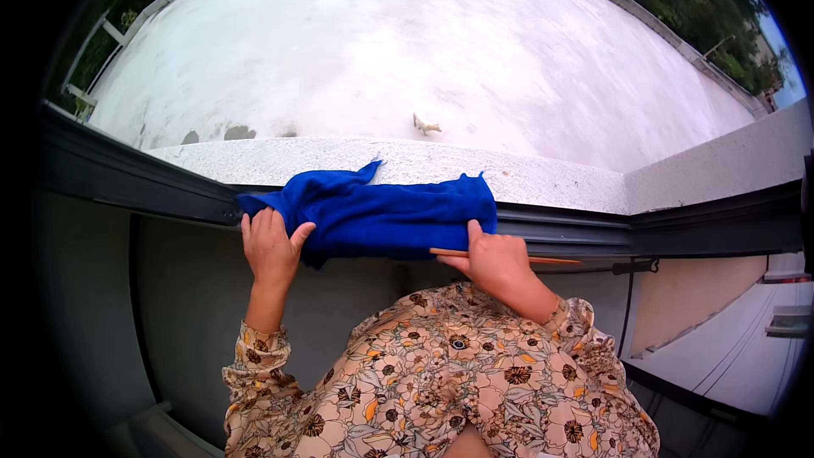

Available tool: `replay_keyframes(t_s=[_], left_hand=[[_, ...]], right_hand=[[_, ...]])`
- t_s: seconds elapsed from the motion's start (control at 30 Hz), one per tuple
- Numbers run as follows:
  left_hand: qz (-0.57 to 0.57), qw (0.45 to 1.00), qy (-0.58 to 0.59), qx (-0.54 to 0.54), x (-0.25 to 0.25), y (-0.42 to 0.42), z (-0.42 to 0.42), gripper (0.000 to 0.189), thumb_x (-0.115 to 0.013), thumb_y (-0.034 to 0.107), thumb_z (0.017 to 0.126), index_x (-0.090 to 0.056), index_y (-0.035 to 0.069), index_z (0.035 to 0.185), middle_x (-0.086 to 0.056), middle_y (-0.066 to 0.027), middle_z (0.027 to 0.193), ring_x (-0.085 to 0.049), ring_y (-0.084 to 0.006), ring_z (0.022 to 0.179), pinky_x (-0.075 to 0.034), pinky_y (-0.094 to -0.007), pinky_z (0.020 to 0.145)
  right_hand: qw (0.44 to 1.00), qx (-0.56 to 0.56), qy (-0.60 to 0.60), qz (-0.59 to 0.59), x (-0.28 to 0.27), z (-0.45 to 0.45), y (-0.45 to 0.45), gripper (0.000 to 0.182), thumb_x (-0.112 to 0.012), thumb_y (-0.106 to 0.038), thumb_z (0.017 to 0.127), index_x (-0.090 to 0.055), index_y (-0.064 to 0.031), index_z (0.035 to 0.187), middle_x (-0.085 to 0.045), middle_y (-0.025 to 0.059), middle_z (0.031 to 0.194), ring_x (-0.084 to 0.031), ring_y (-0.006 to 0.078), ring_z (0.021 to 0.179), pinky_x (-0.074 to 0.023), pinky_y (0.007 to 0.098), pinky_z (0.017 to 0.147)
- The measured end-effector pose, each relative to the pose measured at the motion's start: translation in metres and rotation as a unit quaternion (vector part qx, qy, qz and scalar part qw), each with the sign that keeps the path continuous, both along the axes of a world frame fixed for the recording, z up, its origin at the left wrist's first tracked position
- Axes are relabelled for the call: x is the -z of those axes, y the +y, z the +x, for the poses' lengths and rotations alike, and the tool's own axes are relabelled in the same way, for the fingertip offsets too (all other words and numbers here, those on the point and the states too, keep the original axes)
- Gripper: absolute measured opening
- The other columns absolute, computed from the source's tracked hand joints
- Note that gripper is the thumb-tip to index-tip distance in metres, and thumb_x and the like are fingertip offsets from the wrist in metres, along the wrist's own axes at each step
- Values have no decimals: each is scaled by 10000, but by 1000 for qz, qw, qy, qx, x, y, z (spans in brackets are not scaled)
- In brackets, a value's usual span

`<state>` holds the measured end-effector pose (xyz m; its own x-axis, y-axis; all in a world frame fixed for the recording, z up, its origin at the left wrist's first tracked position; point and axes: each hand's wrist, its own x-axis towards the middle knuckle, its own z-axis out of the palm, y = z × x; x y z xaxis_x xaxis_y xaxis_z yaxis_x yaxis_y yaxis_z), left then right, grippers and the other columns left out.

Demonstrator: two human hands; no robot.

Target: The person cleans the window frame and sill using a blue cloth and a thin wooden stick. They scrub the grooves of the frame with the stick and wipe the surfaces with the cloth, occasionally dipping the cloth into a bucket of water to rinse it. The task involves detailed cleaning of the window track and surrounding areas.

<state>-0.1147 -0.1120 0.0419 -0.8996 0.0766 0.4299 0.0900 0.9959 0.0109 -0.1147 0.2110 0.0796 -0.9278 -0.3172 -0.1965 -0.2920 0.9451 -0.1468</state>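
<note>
A blue cloth (400, 216) lies bunched along the dark metal window track (566, 226), covering its left and middle stretch. My left hand (272, 243) grips the cloth's left end, a fold showing between thumb and fingers. In my right hand (499, 261) is a thin wooden stick (554, 261), possibly a chopstick, held crosswise below the cloth's right end. That hand's index finger touches the cloth's lower right corner. Both fingertips of the left hand's outer side sit near the left frame corner. Part of the stick is hidden by the right hand.
Beyond the track runs a rough white ledge (559, 181), with a pale paved yard (381, 44) below it. A light-coloured animal, seemingly a dog (425, 124), stands there. Dark window frames (146, 168) rise at both sides. A dark handle (636, 266) juts out at right.
</note>
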Motion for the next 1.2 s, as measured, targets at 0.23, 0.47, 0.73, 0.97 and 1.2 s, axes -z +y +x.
replay_keyframes(t_s=[0.23,0.47,0.73,0.97,1.2], left_hand=[[18,998,-3,55,-7,9,-6,640,-578,634,660,-437,11,618,-451,-131,690,-471,-336,702,-402,-417,631],[123,981,-63,138,-15,47,-6,605,-644,576,633,-439,8,597,-444,-118,675,-474,-321,665,-399,-405,580],[135,967,-35,213,-16,122,-10,502,-736,449,602,-458,32,625,-434,-103,681,-445,-298,669,-379,-388,618],[159,972,-15,170,3,145,-13,575,-746,492,579,-462,18,737,-409,-119,740,-403,-299,711,-321,-401,658],[229,941,-55,244,20,169,-14,871,-672,640,589,-433,-76,1024,-455,-216,990,-443,-369,923,-358,-447,767]], right_hand=[[979,-110,-98,-141,6,-20,-83,790,-561,-634,722,-520,140,876,-593,160,566,-623,287,541,-487,357,479],[976,-103,-67,-177,16,-16,-89,598,-590,-573,738,-548,21,793,-605,143,586,-622,281,551,-482,363,486],[991,39,-51,-118,-12,10,24,469,-590,-499,786,-579,-37,868,-598,144,602,-618,256,557,-470,362,469],[685,234,-19,-690,-76,19,119,316,-450,-289,945,-561,7,965,-422,-59,572,-319,4,475,-235,148,423],[601,131,-27,-788,-34,-36,9,123,-596,-130,877,-543,-19,872,-493,-73,673,-385,-10,581,-317,153,500]])
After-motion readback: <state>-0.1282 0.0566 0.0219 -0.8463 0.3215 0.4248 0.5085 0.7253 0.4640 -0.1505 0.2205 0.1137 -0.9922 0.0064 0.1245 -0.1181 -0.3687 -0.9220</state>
